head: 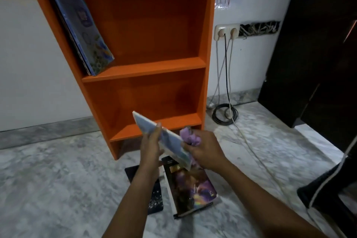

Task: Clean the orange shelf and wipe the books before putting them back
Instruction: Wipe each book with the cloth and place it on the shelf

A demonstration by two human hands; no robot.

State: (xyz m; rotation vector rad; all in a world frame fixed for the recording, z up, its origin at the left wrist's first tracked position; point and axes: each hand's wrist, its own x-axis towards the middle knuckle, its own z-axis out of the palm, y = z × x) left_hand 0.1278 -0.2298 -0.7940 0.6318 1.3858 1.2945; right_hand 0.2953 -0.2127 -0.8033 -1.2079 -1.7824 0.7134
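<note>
The orange shelf [146, 71] stands against the white wall, its lower compartment bare. Thin blue books [83, 29] lean against the left side of its upper compartment. My left hand [150, 147] holds a thin light-blue book [170, 141] tilted in front of the shelf's bottom board. My right hand [202, 149] grips a crumpled purple cloth [188, 136] pressed against the book's right edge. Below my hands a dark book with a colourful cover [191, 187] lies on the marble floor, partly over a black starry book [154, 195].
A double wall socket [227, 32] with cables running down to a black coil [225, 114] sits right of the shelf. A white cable [257, 152] trails across the floor. Dark wooden furniture [313, 44] stands at the right. A dark garment with a white stripe [328, 183] lies bottom right.
</note>
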